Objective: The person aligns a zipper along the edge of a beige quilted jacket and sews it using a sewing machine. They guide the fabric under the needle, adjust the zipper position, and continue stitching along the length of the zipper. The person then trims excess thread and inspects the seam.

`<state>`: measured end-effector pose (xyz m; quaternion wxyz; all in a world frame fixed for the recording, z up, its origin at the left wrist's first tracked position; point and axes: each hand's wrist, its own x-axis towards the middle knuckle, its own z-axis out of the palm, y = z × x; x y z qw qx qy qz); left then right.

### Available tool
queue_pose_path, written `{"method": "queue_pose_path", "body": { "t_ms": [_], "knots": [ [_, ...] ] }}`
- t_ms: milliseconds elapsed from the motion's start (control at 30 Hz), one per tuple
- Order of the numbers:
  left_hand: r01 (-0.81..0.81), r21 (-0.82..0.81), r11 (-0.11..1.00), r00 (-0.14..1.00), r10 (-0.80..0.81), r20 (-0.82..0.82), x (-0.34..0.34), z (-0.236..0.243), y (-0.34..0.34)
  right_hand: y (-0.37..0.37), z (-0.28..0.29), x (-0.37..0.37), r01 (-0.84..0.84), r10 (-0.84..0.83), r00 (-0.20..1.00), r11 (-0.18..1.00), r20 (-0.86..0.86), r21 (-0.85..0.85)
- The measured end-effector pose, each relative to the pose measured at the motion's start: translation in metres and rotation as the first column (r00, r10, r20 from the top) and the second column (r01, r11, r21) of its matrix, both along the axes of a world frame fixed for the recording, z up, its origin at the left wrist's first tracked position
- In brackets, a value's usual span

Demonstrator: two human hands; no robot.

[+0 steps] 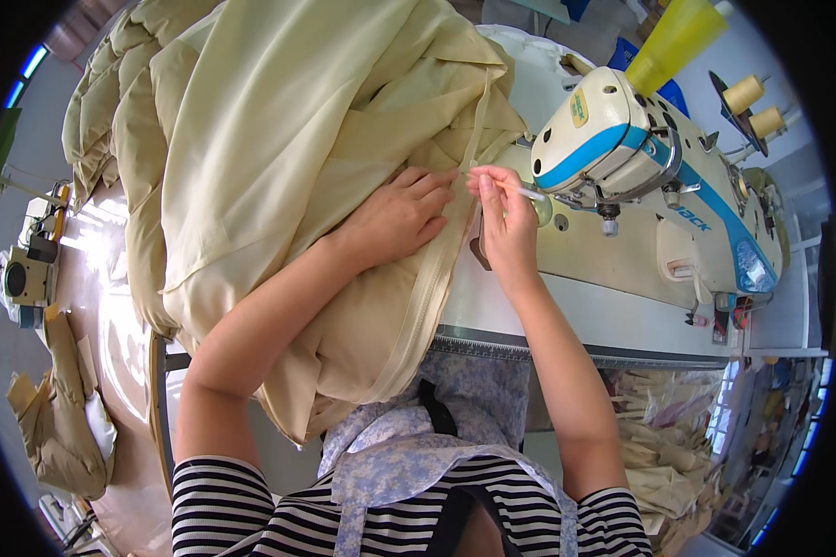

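A person seated at a white worktop [622, 320] bends over a pale yellow garment [279, 158] heaped across its left side; the left hand [401, 215] lies flat on the fabric, fingers spread and gripping nothing, pressing the cloth just beside a cream zipper tape [434, 283] that runs from the lap up toward the machine; the right hand [503, 221] is pinched closed, thumb and forefinger holding a thin white stick-like tool [522, 190] at the top of the zipper, its tip close to the needle area; what kind of tool it is cannot be told; a white and blue sewing machine [641, 167] stands on the worktop to the right; two thread cones [752, 107] sit behind it; a quilted cream piece [102, 121] hangs off the pile at far left.
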<state>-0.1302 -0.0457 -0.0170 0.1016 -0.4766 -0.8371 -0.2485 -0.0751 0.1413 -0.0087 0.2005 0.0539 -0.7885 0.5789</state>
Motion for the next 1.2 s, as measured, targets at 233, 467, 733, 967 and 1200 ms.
{"method": "queue_pose_path", "body": {
  "t_ms": [233,467,733,967,1200],
  "knots": [
    [0.052,-0.057,0.997,0.998,-0.050,0.042,-0.011,0.010,0.007,0.006,-0.011,-0.032,0.134,-0.116,0.984,0.982,-0.132,0.135],
    [0.051,0.027,0.998,0.999,-0.052,0.015,-0.012,0.002,0.006,0.009,-0.017,-0.032,0.105,-0.090,0.992,0.976,-0.086,0.193],
    [0.064,0.119,0.991,0.998,-0.063,-0.017,-0.011,0.003,0.008,0.008,-0.016,-0.035,0.091,-0.069,0.994,0.955,-0.090,0.283],
    [0.046,0.049,0.998,0.997,-0.048,0.052,-0.010,0.005,0.007,0.007,-0.017,-0.036,0.108,-0.085,0.993,0.928,-0.082,0.356],
    [0.043,0.054,0.998,0.998,-0.045,0.043,-0.010,0.006,0.007,0.009,-0.019,-0.036,0.080,-0.064,0.996,0.946,-0.062,0.315]
  ]
}}
